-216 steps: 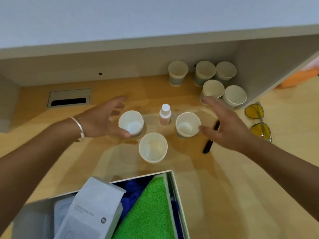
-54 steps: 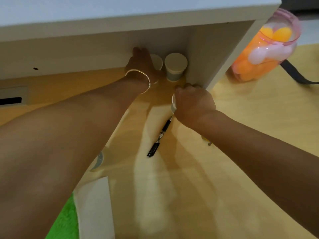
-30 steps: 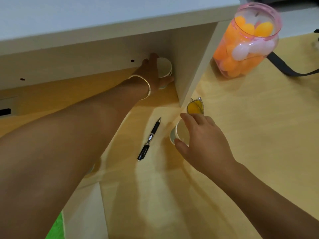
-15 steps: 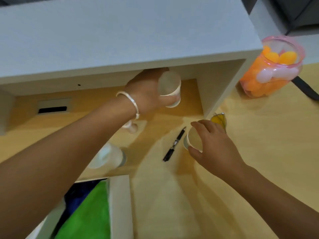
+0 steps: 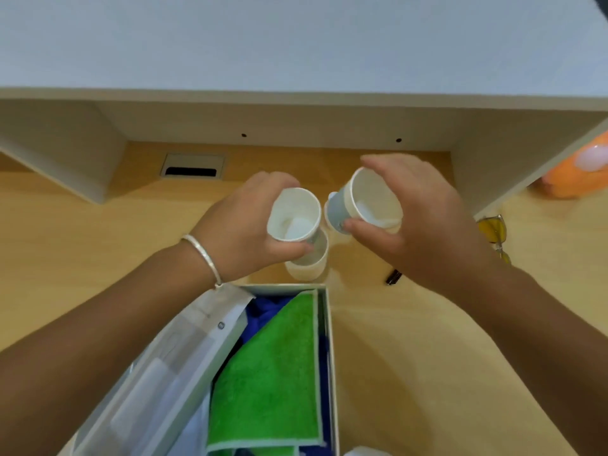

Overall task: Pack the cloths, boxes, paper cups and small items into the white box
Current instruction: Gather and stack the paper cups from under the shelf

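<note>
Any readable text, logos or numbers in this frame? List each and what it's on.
Nothing can be read.
White package in the white box: a small dark square mark near its top corner and faint grey print, both too small and blurred to read.
Paper cups in the left hand and right hand: no print visible.
</note>
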`<state>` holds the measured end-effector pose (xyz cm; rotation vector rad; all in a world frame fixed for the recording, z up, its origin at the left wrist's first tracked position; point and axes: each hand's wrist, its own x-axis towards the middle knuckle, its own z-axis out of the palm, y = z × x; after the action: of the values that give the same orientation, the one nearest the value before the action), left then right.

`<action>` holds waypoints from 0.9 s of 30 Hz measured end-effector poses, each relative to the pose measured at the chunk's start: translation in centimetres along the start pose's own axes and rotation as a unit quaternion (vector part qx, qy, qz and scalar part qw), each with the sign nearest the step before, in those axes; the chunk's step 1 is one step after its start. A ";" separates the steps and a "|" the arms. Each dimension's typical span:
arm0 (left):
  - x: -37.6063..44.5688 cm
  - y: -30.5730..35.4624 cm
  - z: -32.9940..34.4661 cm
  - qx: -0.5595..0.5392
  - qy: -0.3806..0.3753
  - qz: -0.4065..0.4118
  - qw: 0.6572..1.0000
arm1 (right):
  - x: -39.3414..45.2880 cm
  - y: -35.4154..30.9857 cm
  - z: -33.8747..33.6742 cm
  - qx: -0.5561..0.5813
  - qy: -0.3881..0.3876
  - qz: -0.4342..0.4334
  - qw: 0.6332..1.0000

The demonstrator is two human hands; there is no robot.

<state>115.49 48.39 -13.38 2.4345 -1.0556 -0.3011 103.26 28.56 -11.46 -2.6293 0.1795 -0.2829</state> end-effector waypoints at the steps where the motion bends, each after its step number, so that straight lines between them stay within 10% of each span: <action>1: -0.1 -0.2 0.5 -0.012 0.002 -0.001 1.000 | 0.4 -0.9 0.0 0.003 0.004 -0.010 1.000; 13: -0.3 -2.1 5.1 -0.046 -0.075 0.001 0.996 | 1.6 -4.0 -0.2 0.026 0.071 -0.037 0.996; 22: 0.7 -1.9 4.9 -0.207 -0.210 -0.050 0.954 | 1.0 -3.7 3.5 0.072 0.011 -0.064 0.995; 27: -1.7 -5.0 1.0 -0.124 -0.191 -0.122 0.966 | 0.9 -3.4 5.0 0.043 -0.031 -0.081 0.995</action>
<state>117.17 52.28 -16.71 2.3262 -0.8007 -0.9576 105.57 33.61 -14.02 -2.5663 -0.0648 -0.2574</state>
